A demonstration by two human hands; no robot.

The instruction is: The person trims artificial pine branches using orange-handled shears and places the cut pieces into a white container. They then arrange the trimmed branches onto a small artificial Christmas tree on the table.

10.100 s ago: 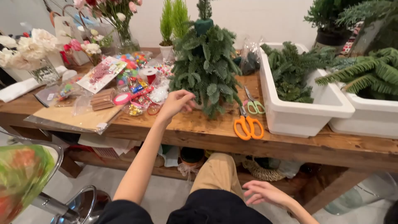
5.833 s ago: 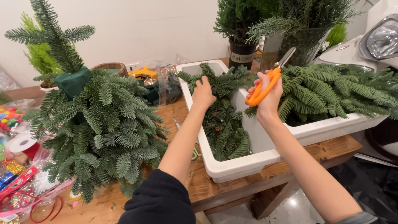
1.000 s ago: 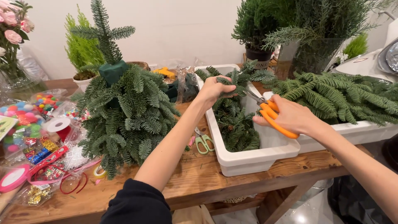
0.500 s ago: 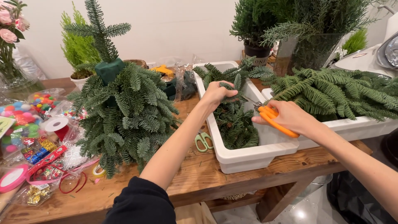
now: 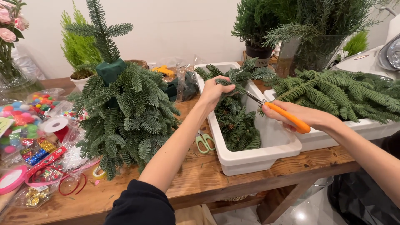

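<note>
Left hand (image 5: 214, 89) grasping fir sprig (image 5: 237, 77); right hand (image 5: 300, 116) clenched on orange scissors (image 5: 277, 111), blades half hidden; clear packets (image 5: 31, 175) at worktop's (image 5: 196, 175) left

Bright, even indoor light around me, soft shadows only. Pale wall (image 5: 187, 29) slightly washed out. Glare patch on floor (image 5: 302, 214) under table. My right forearm (image 5: 371, 154) softly blurred near edge. Mild wide-angle stretch at corners.

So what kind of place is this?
Probably a floristry or craft workshop: white tubs of cut evergreen sprigs, a small fir tree arrangement, and ribbons and ornaments on a wooden worktable.
</note>
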